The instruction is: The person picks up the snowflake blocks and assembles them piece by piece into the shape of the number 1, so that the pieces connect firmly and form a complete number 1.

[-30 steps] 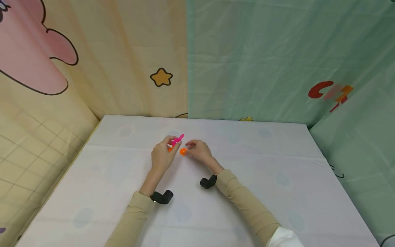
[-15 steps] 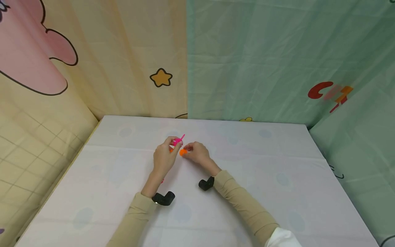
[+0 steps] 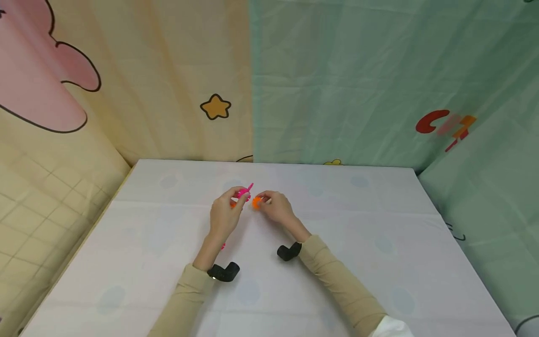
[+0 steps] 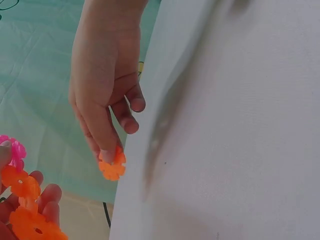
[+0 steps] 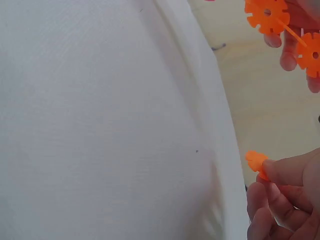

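My left hand [image 3: 223, 215] holds joined notched plastic discs, the flat slotted building kind. A pink disc [image 3: 243, 193] shows at its fingertips, with another pink piece standing out edge-on. Linked orange discs [image 5: 266, 14] lie against the curled fingers of that hand, clearest in both wrist views. Between thumb and fingertips, my right hand [image 3: 276, 207] pinches a single orange notched disc [image 4: 112, 167]. That disc is apart from the linked ones, just right of them in the head view. The left palm hides part of the linked discs.
A small pink piece [image 3: 223, 245] peeks out beside the left wrist; whether it lies on the table cannot be told. Both hands are above a white-covered table [image 3: 358, 281]. Patterned curtains [image 3: 337, 84] stand behind and along both sides. Each wrist carries a black camera mount [image 3: 289, 252].
The single orange disc has shifted slightly right and up with my right hand, widening the gap to the left hand's discs. The pink piece beside the left wrist has come into view.
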The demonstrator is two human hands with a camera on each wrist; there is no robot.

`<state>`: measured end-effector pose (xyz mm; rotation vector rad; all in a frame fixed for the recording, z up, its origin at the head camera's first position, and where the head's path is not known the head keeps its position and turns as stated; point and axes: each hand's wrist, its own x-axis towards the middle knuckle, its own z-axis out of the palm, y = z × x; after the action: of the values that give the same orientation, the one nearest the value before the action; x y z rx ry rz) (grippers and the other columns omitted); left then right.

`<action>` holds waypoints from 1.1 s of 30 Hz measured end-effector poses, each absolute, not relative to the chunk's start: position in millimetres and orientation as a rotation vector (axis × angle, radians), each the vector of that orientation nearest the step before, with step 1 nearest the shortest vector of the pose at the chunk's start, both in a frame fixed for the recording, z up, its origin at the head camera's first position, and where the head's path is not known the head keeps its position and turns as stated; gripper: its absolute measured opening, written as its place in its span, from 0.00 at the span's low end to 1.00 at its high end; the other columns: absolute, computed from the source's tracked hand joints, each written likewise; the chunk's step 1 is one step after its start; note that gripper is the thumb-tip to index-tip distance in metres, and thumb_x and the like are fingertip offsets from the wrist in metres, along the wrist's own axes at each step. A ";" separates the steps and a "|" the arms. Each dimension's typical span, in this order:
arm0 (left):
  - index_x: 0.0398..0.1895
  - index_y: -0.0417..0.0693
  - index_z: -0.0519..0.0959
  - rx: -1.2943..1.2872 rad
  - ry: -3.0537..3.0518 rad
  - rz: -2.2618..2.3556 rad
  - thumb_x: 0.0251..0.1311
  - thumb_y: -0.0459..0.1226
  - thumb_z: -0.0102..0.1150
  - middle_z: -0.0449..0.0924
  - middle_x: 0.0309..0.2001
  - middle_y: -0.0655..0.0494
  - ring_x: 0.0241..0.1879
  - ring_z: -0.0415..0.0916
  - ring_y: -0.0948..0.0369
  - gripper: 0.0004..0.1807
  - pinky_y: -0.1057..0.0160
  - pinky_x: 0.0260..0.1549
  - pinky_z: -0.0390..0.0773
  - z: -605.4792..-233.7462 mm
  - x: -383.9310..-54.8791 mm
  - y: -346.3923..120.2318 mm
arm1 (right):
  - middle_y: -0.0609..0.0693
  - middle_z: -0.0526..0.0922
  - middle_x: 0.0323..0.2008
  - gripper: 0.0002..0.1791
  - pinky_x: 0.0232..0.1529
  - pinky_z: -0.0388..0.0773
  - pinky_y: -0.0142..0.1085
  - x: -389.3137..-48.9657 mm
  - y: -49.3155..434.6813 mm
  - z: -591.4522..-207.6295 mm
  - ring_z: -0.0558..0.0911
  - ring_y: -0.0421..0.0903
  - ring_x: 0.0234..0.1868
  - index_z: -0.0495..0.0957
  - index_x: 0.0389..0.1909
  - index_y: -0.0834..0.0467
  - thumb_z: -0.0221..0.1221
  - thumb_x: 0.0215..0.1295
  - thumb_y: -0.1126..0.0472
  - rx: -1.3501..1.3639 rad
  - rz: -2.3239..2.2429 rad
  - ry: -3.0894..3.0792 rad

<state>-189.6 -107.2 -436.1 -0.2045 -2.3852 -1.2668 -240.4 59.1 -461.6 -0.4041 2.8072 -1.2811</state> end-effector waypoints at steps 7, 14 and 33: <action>0.54 0.36 0.85 -0.207 -2.421 -1.302 0.71 0.38 0.65 0.85 0.31 0.45 0.21 0.81 0.53 0.15 0.62 0.21 0.73 -435.9 -190.5 -101.4 | 0.55 0.85 0.35 0.11 0.23 0.73 0.31 -237.9 70.6 -452.3 0.80 0.45 0.22 0.84 0.52 0.64 0.62 0.71 0.66 -0.388 -1.413 2.802; 0.54 0.36 0.85 -0.222 -2.427 -1.310 0.71 0.38 0.65 0.83 0.30 0.46 0.19 0.79 0.57 0.16 0.64 0.19 0.72 -437.2 -190.5 -95.7 | 0.54 0.82 0.31 0.12 0.22 0.72 0.30 -232.3 79.8 -438.7 0.81 0.49 0.21 0.84 0.53 0.65 0.63 0.72 0.66 -0.371 -1.538 2.806; 0.50 0.39 0.85 -0.293 -2.339 -1.398 0.69 0.36 0.66 0.80 0.27 0.51 0.16 0.75 0.59 0.11 0.67 0.19 0.74 -441.1 -188.3 -84.7 | 0.58 0.85 0.32 0.14 0.21 0.68 0.29 -219.1 94.4 -414.0 0.81 0.63 0.23 0.82 0.54 0.66 0.64 0.71 0.67 -0.431 -1.875 2.707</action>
<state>-188.3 -84.7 -441.1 -0.2932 -2.3391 -1.3978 -219.1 94.4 -414.0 -0.4314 2.7068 -1.8746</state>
